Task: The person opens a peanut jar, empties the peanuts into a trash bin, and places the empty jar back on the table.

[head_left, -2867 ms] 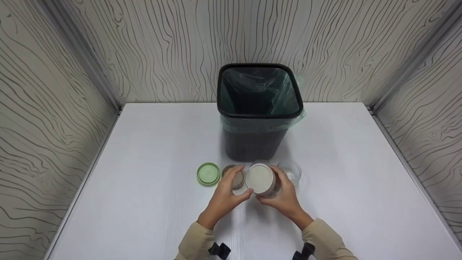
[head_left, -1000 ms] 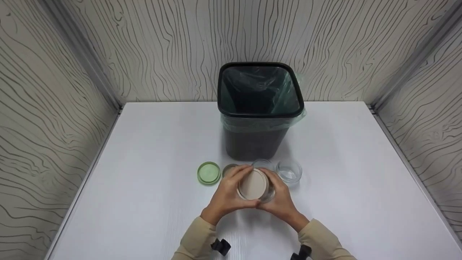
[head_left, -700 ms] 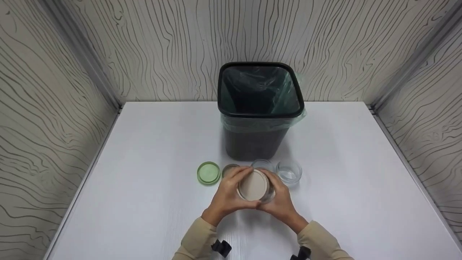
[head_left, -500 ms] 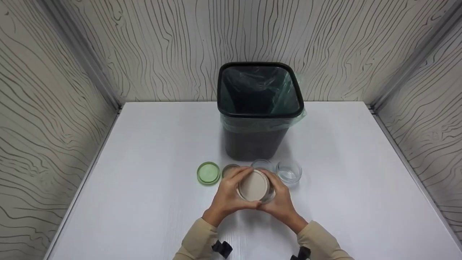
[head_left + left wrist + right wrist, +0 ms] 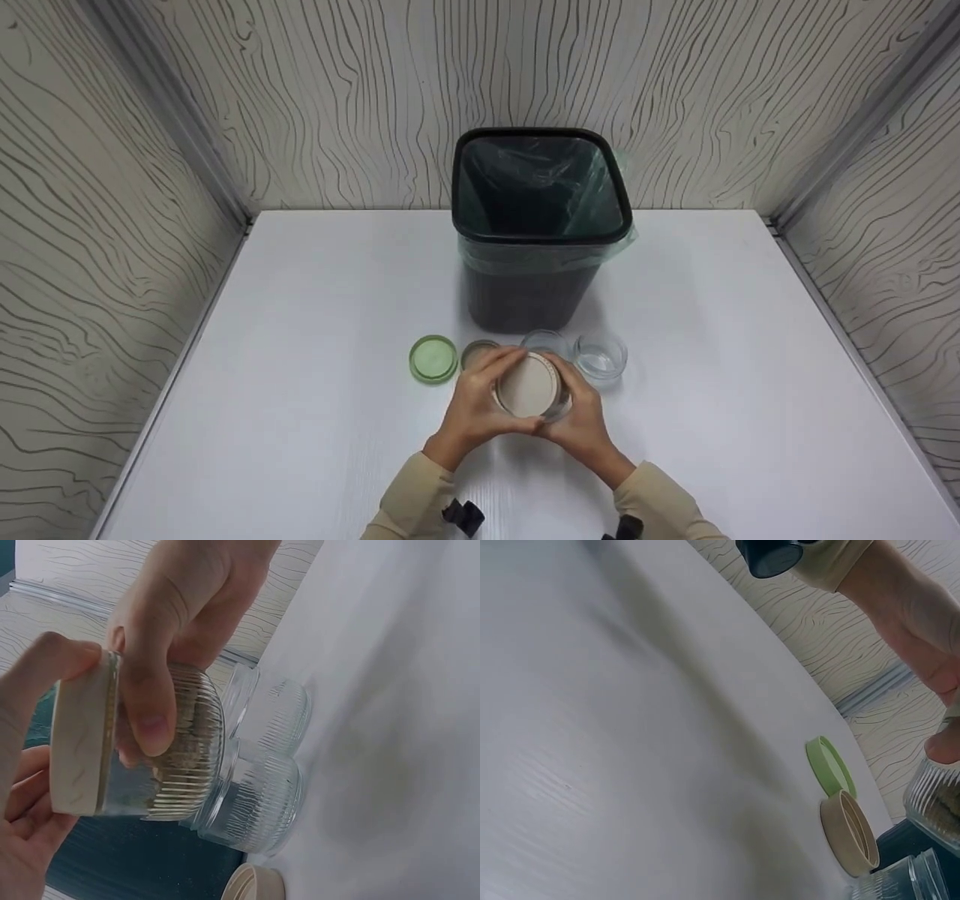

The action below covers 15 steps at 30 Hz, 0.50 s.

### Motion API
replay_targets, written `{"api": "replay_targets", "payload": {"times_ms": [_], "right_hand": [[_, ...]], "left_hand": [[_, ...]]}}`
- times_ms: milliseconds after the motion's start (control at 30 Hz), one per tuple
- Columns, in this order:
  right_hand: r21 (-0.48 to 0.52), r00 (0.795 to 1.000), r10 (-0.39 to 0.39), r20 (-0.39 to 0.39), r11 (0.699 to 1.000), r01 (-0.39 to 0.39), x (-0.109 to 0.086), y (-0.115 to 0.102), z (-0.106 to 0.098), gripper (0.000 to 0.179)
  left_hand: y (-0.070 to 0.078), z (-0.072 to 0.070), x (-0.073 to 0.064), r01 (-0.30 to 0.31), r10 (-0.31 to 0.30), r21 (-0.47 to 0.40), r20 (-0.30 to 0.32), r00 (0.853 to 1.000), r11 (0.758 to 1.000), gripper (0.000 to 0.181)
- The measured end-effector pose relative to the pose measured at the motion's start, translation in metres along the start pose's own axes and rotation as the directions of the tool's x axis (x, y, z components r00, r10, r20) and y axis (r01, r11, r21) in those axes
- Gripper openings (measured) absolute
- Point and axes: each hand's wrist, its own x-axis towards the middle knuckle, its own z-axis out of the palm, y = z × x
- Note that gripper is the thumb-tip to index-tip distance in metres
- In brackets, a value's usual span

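A ribbed glass jar [image 5: 191, 776] with brownish contents is held tilted above the table, its beige lid [image 5: 527, 385] on. My left hand [image 5: 472, 409] curls fingers and thumb round the lid's rim. My right hand [image 5: 581, 416] grips the glass body, its thumb [image 5: 150, 709] along the ribbed side in the left wrist view. Behind the hands stand two open glass jars, one [image 5: 601, 356] at the right and one [image 5: 545, 343] partly hidden. A green lid [image 5: 433, 360] lies at the left, beside a beige-brown lid [image 5: 844, 832] partly covered by my left hand.
A dark bin [image 5: 525, 296] with a green translucent liner [image 5: 592, 202] stands behind the jars. The white table [image 5: 315, 300] is enclosed by wood-patterned panels [image 5: 360, 105] at the back and both sides. Black wrist mounts [image 5: 463, 517] sit at the sleeves.
Since the oldest frame, my left hand has closed round the lid, and the jar has moved slightly left and toward me. Over the last second, hands and jar stay nearly still.
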Motion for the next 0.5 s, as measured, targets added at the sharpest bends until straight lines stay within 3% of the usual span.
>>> {"api": "replay_targets", "payload": {"times_ms": [133, 333, 500], "right_hand": [[-0.008, 0.999, -0.012, -0.034, 1.000, 0.011, 0.0000, -0.0006, 0.0020, 0.090], [-0.024, 0.998, 0.007, -0.070, 1.000, -0.009, 0.0041, -0.0023, 0.0055, 0.086], [-0.028, 0.997, 0.039, -0.060, 0.999, -0.041, 0.0060, -0.0035, 0.0034, 0.086]], "left_hand": [[-0.0004, 0.0021, 0.0000, 0.006, -0.006, 0.012, -0.039, 0.999, 1.000, 0.082], [0.0034, 0.0045, 0.0049, 0.095, -0.095, -0.008, -0.131, 0.987, 0.995, 0.076], [0.0075, 0.0031, 0.0068, 0.131, -0.132, -0.012, -0.068, 0.989, 0.991, 0.079]]}}
